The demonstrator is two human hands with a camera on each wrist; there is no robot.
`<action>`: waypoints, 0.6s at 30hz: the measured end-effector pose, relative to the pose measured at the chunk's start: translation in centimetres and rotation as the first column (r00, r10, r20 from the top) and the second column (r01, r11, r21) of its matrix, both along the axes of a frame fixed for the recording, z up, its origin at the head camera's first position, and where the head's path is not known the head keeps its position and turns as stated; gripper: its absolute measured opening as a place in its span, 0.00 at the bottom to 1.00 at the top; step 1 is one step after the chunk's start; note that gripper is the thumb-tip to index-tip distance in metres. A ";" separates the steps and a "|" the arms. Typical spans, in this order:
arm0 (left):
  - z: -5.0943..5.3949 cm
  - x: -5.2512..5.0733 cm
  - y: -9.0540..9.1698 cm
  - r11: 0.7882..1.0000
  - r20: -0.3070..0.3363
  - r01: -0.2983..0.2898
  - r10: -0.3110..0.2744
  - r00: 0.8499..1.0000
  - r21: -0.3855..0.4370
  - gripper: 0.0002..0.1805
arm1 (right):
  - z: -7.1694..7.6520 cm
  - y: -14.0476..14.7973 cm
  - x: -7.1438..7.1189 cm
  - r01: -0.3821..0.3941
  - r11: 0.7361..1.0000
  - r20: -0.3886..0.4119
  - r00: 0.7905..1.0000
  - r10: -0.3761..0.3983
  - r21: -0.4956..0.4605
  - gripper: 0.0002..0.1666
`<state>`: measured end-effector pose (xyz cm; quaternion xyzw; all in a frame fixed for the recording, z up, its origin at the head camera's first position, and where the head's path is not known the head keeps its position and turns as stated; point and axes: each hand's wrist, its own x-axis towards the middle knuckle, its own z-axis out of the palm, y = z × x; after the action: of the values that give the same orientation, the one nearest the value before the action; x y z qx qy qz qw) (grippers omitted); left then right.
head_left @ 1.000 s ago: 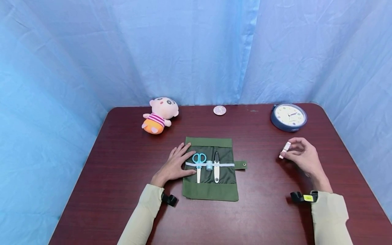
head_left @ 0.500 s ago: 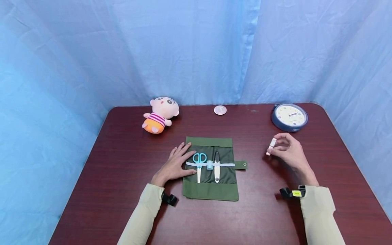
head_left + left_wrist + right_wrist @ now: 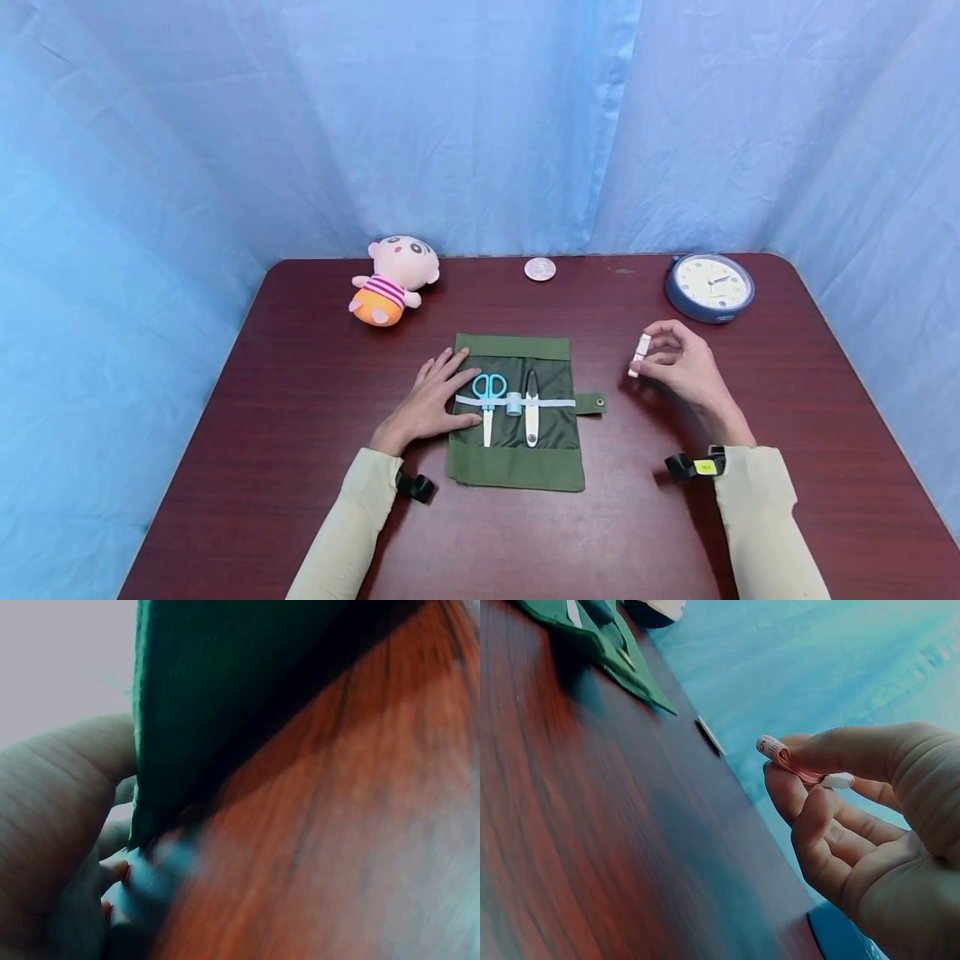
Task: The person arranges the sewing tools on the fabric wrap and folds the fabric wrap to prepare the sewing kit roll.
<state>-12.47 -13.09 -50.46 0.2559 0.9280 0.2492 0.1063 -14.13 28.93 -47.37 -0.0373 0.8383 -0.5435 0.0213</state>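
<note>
Left hand isn't gripping anything, fingers just spread over the edge of the green fabric pouch, probably so it doesn't slide on the wood-grain table. Inside, the pale flat strap seems there to pin down the teal-handled scissors, a stubby light-blue cylinder and a slim white tool. Further right, above the table, a small pinkish bundle with a white end is pinched in the right hand, likely so its folded layers don't spring apart. Paper or tape? Can't tell.

The left hand lies splayed, palm down; the right hand, nearer the tabletop's right edge, hovers in a pinch.
</note>
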 end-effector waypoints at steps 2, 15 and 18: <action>0.0 0.0 0.0 1.000 -0.001 0.000 0.000 1.000 -0.002 0.41 | 0.1 -0.4 -0.1 -0.016 1.000 -0.010 1.000 0.015 -0.005 0.31; -0.1 -0.1 0.0 1.000 -0.012 0.009 -0.009 1.000 -0.003 0.40 | 0.2 -3.8 -0.7 -0.092 0.992 -0.052 0.995 0.087 -0.087 0.31; -0.1 0.0 0.0 1.000 -0.008 0.008 -0.008 1.000 -0.002 0.41 | 0.3 -4.6 -0.9 -0.109 0.989 -0.059 0.993 0.103 -0.097 0.31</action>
<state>-12.52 -13.12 -50.61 0.2606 0.9275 0.2468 0.1039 -15.00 24.28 -47.11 -0.0974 0.8071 -0.5818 0.0259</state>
